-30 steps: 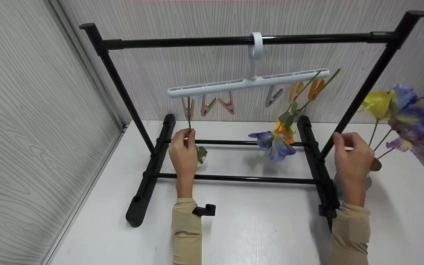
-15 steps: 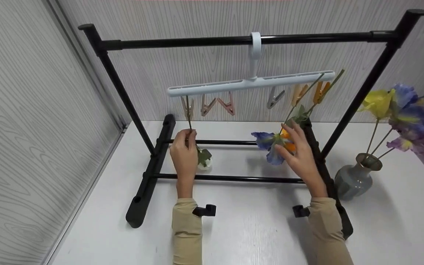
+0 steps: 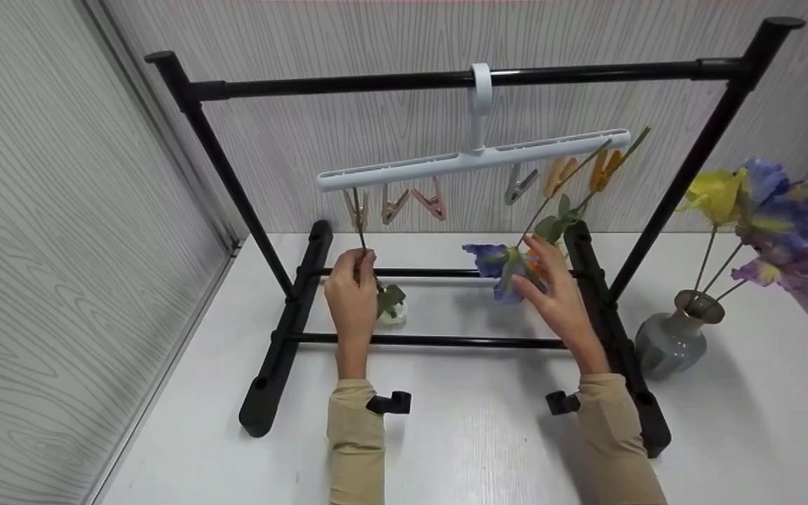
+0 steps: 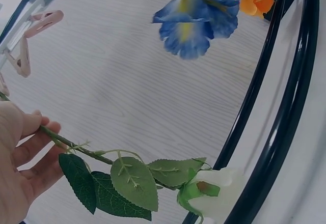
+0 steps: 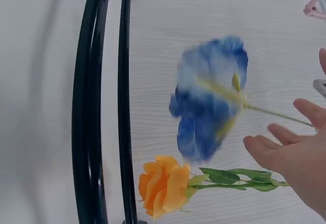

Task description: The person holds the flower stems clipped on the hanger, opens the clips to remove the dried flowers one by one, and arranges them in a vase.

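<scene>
My left hand (image 3: 353, 301) pinches the green stem of a white rose (image 4: 224, 193) whose head hangs downward. The stem's upper end reaches a beige clip (image 3: 357, 210) at the left end of a pale blue hanger (image 3: 432, 165). My right hand (image 3: 562, 301) has its fingers spread beside a blue iris-like flower (image 5: 209, 96), which hangs head down from a light orange clip (image 3: 558, 175) and looks blurred in the right wrist view. An orange rose (image 5: 165, 186) hangs just behind it from a darker orange clip (image 3: 604, 168), partly covered by my right hand in the head view.
The hanger hooks over the top bar (image 3: 348, 83) of a black rack, tilted up to the right. Two pink clips (image 3: 432, 203) and a grey clip (image 3: 518, 186) hang free. Right of the rack stands a grey vase (image 3: 670, 344) with yellow, blue and purple flowers.
My right hand has come left from beside the vase to the blue flower, its fingers spreading. The blue flower has swung left. My left hand stays put on the white rose's stem.
</scene>
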Tool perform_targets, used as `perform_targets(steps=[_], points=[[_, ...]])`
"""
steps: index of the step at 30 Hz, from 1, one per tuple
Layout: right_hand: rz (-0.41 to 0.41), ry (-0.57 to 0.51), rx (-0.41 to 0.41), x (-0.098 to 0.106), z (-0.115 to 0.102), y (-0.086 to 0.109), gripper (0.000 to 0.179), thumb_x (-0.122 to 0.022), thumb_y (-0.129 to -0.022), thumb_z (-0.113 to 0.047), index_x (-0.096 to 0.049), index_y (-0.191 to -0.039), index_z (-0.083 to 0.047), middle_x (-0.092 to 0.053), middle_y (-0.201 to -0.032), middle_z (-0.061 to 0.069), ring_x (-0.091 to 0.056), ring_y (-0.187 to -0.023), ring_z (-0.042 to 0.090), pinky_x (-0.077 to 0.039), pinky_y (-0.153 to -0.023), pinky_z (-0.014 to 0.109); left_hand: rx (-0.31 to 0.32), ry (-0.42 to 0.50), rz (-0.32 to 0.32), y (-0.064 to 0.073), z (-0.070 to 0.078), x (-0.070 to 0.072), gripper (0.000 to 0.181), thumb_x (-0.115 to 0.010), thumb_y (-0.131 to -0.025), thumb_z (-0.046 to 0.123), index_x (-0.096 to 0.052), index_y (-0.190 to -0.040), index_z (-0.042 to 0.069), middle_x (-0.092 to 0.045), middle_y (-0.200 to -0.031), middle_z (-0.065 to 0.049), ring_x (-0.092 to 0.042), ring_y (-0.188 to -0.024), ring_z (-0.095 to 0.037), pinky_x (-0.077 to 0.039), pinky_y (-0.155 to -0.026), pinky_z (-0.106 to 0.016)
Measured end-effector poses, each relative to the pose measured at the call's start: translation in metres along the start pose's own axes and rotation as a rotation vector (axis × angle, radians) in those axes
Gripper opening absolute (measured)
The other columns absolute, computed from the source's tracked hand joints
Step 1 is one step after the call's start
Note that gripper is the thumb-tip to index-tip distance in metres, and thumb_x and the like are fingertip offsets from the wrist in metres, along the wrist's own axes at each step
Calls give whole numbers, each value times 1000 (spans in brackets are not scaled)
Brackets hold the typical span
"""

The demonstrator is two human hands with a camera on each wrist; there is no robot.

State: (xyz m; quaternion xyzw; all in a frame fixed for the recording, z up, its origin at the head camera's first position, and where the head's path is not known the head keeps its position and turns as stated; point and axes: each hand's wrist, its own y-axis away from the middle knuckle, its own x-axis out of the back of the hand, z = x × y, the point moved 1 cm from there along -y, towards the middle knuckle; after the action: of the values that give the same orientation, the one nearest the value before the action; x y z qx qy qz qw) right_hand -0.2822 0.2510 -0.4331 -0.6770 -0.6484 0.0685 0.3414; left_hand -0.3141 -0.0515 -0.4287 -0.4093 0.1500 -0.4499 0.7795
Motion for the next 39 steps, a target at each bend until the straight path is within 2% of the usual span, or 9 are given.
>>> perform_targets(steps=[8,12,16,19,23,27,29,32,39], points=[[24,72,17,-2,10,-2,64,-67,-100,-20,-42,-155,2,-24,-165,26,-19,-153,44,-17,-120,65,-13,-5,-1,1,0,0,13,-67,-102,8,-72,-97,-3,-71,-87,-12,-64,-70,-24,-52,-63,-39],[28,35,20,-4,9,-4,58,-66,-101,-13,-45,-153,2,-35,-162,23,-29,-151,41,-28,-117,64,-12,3,6,0,-1,-1,12,-67,-101,7,-72,-97,-3,-72,-87,-12,-65,-71,-24,-53,-64,-38],[91,-7,34,-7,5,-4,41,-65,-101,-3,-59,-141,5,-56,-145,22,-50,-138,34,-41,-111,56,22,28,28,-1,-2,-1,10,-69,-100,5,-72,-99,-5,-71,-91,-15,-67,-77,-27,-56,-68,-35],[163,-14,43,-8,2,-3,27,-67,-99,0,-69,-125,6,-69,-124,21,-65,-115,25,-51,-103,35,48,55,72,0,0,-1,11,-70,-98,3,-70,-103,-7,-69,-100,-17,-68,-85,-29,-57,-73,-36],[236,-40,17,-9,-1,-2,14,-71,-96,3,-74,-108,7,-74,-104,21,-68,-87,15,-52,-76,16,25,41,179,2,7,-4,15,-69,-98,2,-66,-109,-7,-60,-115,-20,-62,-105,-33,-54,-87,-41],[256,-119,-15,-9,-2,-1,8,-70,-94,10,-67,-101,11,-72,-98,24,-70,-82,15,-55,-72,19,-67,2,294,4,21,-13,17,-67,-99,1,-62,-113,-7,-49,-124,-23,-51,-120,-37,-46,-101,-47],[250,-170,-31,-9,-2,-1,10,-68,-94,12,-62,-102,11,-72,-97,26,-71,-83,15,-58,-75,23,-125,-1,315,7,30,-19,16,-66,-99,0,-60,-113,-6,-48,-124,-23,-51,-119,-38,-47,-100,-47],[240,-217,-47,-8,-2,0,13,-67,-93,14,-58,-103,11,-70,-97,28,-73,-84,14,-60,-77,28,-199,32,267,11,44,-32,14,-66,-98,-1,-61,-111,-6,-51,-118,-22,-54,-112,-35,-50,-96,-44],[224,-166,-74,-7,2,2,9,-72,-92,9,-66,-97,10,-73,-92,25,-73,-79,13,-59,-73,24,-236,183,-33,30,72,-62,15,-66,-100,2,-64,-114,-3,-58,-113,-16,-63,-104,-28,-56,-84,-37]])
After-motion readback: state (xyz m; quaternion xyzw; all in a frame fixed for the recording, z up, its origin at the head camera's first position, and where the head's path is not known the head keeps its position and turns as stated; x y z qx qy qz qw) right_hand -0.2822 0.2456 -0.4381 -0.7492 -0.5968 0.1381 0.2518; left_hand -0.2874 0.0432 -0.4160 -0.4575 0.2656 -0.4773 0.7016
